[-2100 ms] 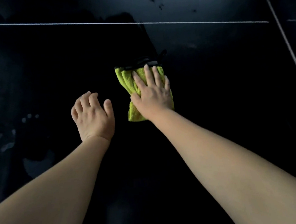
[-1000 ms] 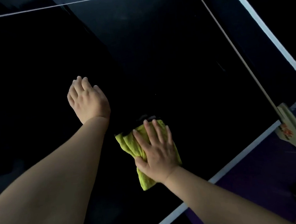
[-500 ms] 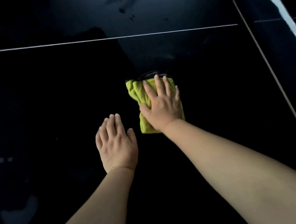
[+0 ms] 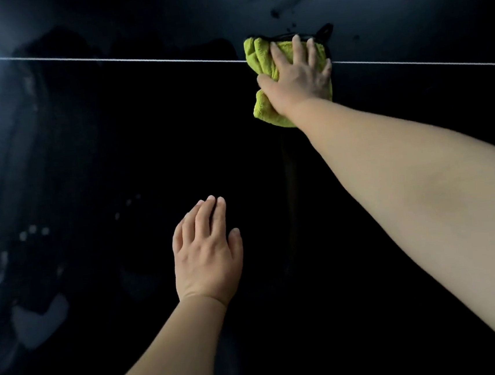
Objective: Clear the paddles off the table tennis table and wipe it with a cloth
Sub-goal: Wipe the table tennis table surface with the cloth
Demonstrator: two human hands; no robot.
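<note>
Cloth shifted outward onto the white line | fluffy, yellow-green, crumpled, partly hidden under the flat, spread right hand | left hand held open, empty, over the glossy dark table

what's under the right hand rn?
The yellow-green cloth, pressed flat by the right hand onto the dark table, straddling the white line. The cloth's middle and the table beneath it are covered, so their state is unknown.

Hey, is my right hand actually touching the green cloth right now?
Touching. The head view shows the right hand lying flat on the cloth, fingers spread across it, pressing it onto the dark table.
</note>
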